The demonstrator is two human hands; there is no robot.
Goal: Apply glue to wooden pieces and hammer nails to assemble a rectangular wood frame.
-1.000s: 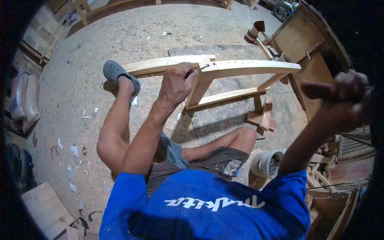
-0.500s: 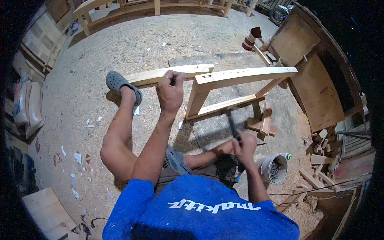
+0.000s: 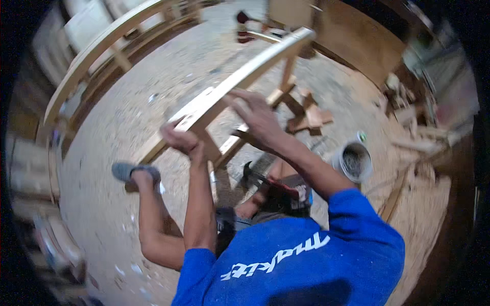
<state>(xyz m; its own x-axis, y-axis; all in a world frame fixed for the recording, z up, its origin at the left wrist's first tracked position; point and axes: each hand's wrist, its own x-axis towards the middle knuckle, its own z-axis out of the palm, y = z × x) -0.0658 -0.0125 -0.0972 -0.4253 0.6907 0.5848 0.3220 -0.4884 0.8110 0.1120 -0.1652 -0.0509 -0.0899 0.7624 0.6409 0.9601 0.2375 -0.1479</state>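
Observation:
A pale wooden frame (image 3: 245, 74) with a long top rail stands at an angle before me. At its near corner is my left hand (image 3: 182, 138), its fingers curled against the wood; blur hides the exact grip. My right hand (image 3: 258, 118) reaches to the near side of the top rail, fingers spread and fingertips at the wood, thumb apart below. Across my lap lies a hammer (image 3: 278, 186) with a dark head and a reddish handle, out of both hands. Another pale beam (image 3: 152, 148) runs from the frame's near corner to my left foot.
A white bucket of nails (image 3: 352, 162) stands to my right. Beyond the frame sit wood blocks (image 3: 311, 116). Offcuts (image 3: 408, 109) are piled at the right by a plywood panel (image 3: 357, 41). A long curved wooden piece (image 3: 89, 56) stands at the far left.
My right hand has let go of the hammer, now in my lap, and has moved to the frame's rail. My left hand has come to the near corner. The view has turned.

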